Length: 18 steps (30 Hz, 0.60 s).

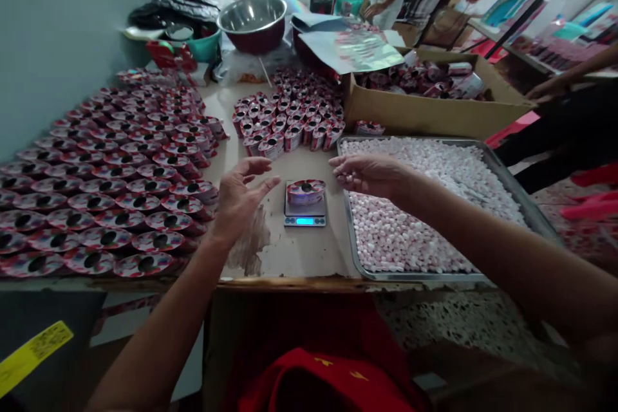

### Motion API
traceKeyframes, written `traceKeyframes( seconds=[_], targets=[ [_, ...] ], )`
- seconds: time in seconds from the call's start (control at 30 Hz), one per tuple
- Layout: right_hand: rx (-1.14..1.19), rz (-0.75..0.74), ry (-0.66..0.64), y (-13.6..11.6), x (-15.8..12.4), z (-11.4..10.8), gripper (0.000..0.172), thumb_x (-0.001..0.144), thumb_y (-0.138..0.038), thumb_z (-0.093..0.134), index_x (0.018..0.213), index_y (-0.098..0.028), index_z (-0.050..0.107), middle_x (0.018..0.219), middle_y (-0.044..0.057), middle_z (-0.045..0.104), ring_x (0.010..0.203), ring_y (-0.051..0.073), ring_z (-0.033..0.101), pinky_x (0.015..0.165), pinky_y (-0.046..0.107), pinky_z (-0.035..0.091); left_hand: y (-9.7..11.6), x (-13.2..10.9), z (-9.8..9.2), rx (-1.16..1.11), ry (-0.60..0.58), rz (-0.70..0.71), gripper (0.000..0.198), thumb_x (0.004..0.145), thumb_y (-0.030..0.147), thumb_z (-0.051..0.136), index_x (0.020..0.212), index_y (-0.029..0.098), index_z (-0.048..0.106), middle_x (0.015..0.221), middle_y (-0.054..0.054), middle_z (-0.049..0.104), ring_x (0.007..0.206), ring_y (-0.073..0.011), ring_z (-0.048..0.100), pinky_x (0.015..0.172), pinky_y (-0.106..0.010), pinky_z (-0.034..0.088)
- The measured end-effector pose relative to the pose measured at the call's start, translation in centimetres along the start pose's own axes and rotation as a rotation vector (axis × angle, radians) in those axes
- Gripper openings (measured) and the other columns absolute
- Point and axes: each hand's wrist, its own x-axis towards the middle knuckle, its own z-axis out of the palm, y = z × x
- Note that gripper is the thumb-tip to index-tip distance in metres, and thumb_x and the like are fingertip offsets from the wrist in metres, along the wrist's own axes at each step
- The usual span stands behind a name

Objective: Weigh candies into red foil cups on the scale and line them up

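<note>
A small digital scale with a lit blue display stands on the table. On it sits an oval red-and-white printed container with a dark round hole in its top. My left hand hovers just left of the scale, fingers apart, holding nothing. To the right of the scale, my right hand is over the near-left part of a metal tray, its fingers pinched on a few small pale pellets. The tray is spread with many similar pinkish-white pellets, like small candies.
Rows of similar oval containers cover the table's left side; another group stands behind the scale. A cardboard box of packages sits behind the tray. Farther back are a metal bowl and a co-worker's hand. Another person's arm shows at right.
</note>
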Motion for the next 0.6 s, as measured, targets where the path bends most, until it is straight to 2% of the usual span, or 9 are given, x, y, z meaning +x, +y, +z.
traceKeyframes(
  seconds=[0.13, 0.23, 0.3, 0.37, 0.5, 0.6],
  targets=[
    [-0.149, 0.002, -0.15, -0.9, 0.9, 1.1, 0.025, 0.1, 0.007, 0.054, 0.098, -0.008, 0.073, 0.071, 0.006, 0.071, 0.051, 0.008, 0.058, 0.044, 0.014, 0.047, 0.7, 0.3, -0.8, -0.021, 0.069, 0.036, 0.023, 0.084, 0.029, 0.085, 0.106, 0.023, 0.078, 0.106, -0.004, 0.081, 0.099, -0.02, 0.076, 0.097, -0.037, 0.06],
    [-0.228, 0.012, -0.204, -1.3, 1.4, 1.6, 0.016, 0.102, -0.001, 0.063, 0.096, -0.01, 0.075, 0.07, 0.004, 0.072, 0.046, 0.007, 0.052, 0.037, 0.014, 0.038, 1.6, 0.6, -0.7, -0.003, 0.12, 0.144, 0.019, 0.086, 0.023, 0.084, 0.104, 0.023, 0.077, 0.105, -0.002, 0.08, 0.097, -0.0173, 0.075, 0.096, -0.033, 0.062],
    [-0.241, 0.01, -0.196, -1.4, 1.3, 1.9, 0.015, 0.1, -0.002, 0.065, 0.096, -0.012, 0.076, 0.069, 0.003, 0.072, 0.046, 0.007, 0.051, 0.037, 0.015, 0.036, 2.3, 0.7, -0.6, 0.002, 0.137, 0.208, 0.019, 0.086, 0.018, 0.085, 0.103, 0.024, 0.077, 0.103, 0.0, 0.08, 0.096, -0.0158, 0.075, 0.095, -0.032, 0.062],
    [-0.209, -0.003, -0.162, -1.6, 0.9, 2.0, 0.02, 0.098, 0.004, 0.064, 0.099, -0.012, 0.076, 0.071, 0.002, 0.072, 0.05, 0.008, 0.056, 0.041, 0.016, 0.041, 2.9, 0.7, -0.6, 0.012, 0.142, 0.247, 0.02, 0.088, 0.015, 0.084, 0.104, 0.024, 0.077, 0.103, 0.001, 0.08, 0.094, -0.0147, 0.075, 0.095, -0.03, 0.062],
    [-0.073, 0.016, -0.053, -1.7, 0.0, 1.7, 0.032, 0.097, 0.009, 0.054, 0.106, -0.014, 0.074, 0.074, 0.003, 0.072, 0.056, 0.011, 0.063, 0.046, 0.019, 0.049, 3.3, 0.8, -0.6, 0.046, 0.12, 0.26, 0.024, 0.088, 0.015, 0.084, 0.109, 0.024, 0.076, 0.107, 0.001, 0.079, 0.098, -0.0152, 0.074, 0.099, -0.031, 0.06],
    [-0.073, 0.001, -0.044, -1.6, -0.1, 1.3, 0.029, 0.097, 0.005, 0.057, 0.107, -0.015, 0.075, 0.074, 0.003, 0.072, 0.054, 0.011, 0.061, 0.045, 0.021, 0.05, 3.1, 0.9, -0.5, 0.049, 0.072, 0.246, 0.032, 0.084, 0.015, 0.089, 0.112, 0.024, 0.076, 0.11, 0.0, 0.079, 0.1, -0.0165, 0.074, 0.098, -0.031, 0.06]
  ],
)
